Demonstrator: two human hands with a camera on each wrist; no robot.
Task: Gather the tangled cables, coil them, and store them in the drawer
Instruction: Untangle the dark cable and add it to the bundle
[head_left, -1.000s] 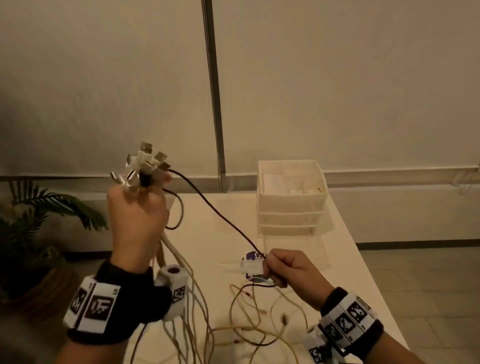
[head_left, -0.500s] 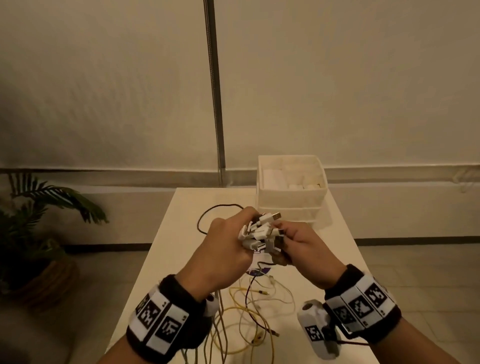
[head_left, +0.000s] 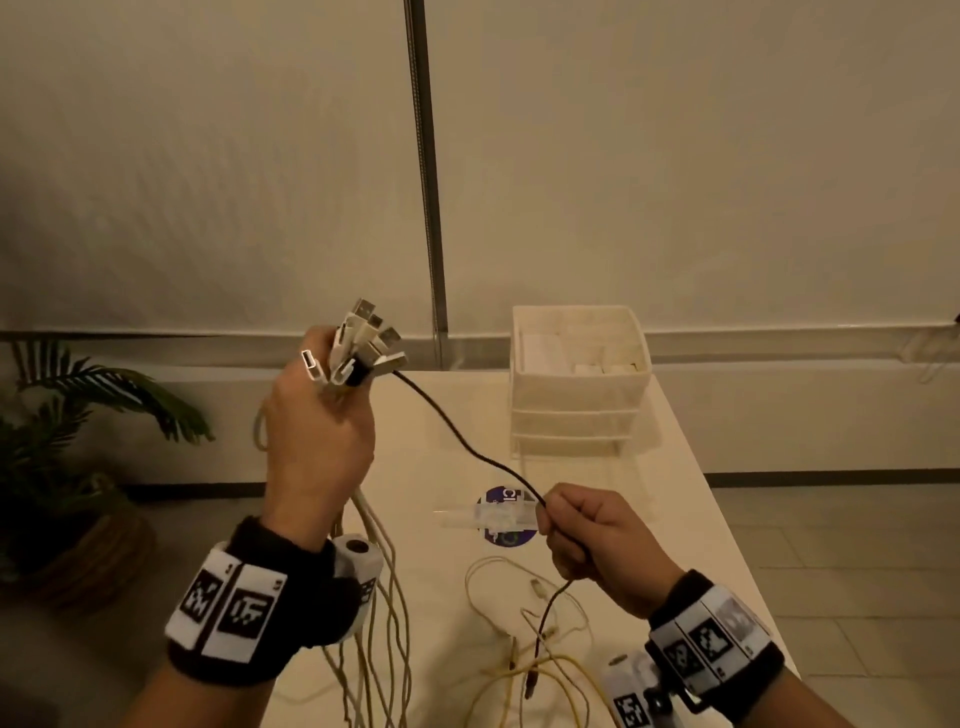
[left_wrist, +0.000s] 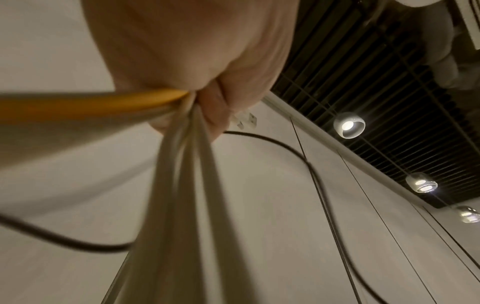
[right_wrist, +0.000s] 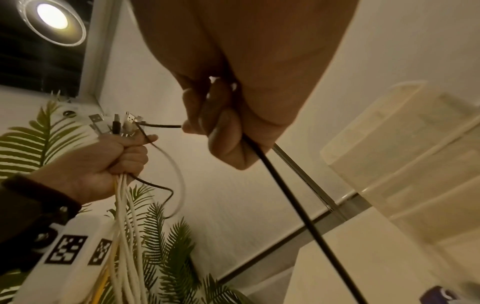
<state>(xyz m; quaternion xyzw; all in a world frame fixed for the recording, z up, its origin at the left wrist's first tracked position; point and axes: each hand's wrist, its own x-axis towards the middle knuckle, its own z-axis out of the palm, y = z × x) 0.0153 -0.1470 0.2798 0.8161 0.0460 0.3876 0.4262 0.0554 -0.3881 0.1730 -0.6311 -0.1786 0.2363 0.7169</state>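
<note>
White drawer unit (head_left: 579, 410), pale items in top

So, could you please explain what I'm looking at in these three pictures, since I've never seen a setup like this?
No machine here: a person wears a camera on the head and one on each wrist, on bands with printed markers. The head view looks down at both hands; the other two look along each hand.

The left hand grips a bundle of white and yellow cables with their plugs sticking up. The right hand holds a black cable running from that bundle.

On the table lie loose cable ends, a round purple sticker, and a white drawer unit, its drawers closed.
</note>
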